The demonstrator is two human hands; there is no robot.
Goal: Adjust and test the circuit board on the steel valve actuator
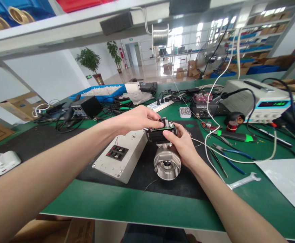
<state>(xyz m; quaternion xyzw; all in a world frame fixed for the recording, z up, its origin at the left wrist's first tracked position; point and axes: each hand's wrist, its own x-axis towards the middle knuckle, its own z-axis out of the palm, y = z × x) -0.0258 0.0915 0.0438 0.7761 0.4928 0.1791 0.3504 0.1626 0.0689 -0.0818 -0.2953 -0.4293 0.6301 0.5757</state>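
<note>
A metal ball valve body [167, 163] stands on the black mat with its round threaded opening toward me. On top of it sits a black actuator housing [159, 136], open above, with a green circuit board [168, 127] carrying several components. My left hand [139, 119] reaches over from the left, thumb and fingers closed at the board's left part; the fingertips are partly hidden behind the components. From the right, my right hand [184, 143] wraps round the housing, thumb on its near side. Just left of the valve lies a grey metal box [129, 152] with black-and-red spring terminals [117, 152].
At right lie an open-end wrench [246, 180], blue-handled pliers [235, 158] and loose white cable; behind them stands a power supply [261, 103]. A screw tray [185, 112] and power strip [161, 104] are farther back. A shelf with a solder spool [160, 35] overhangs the bench.
</note>
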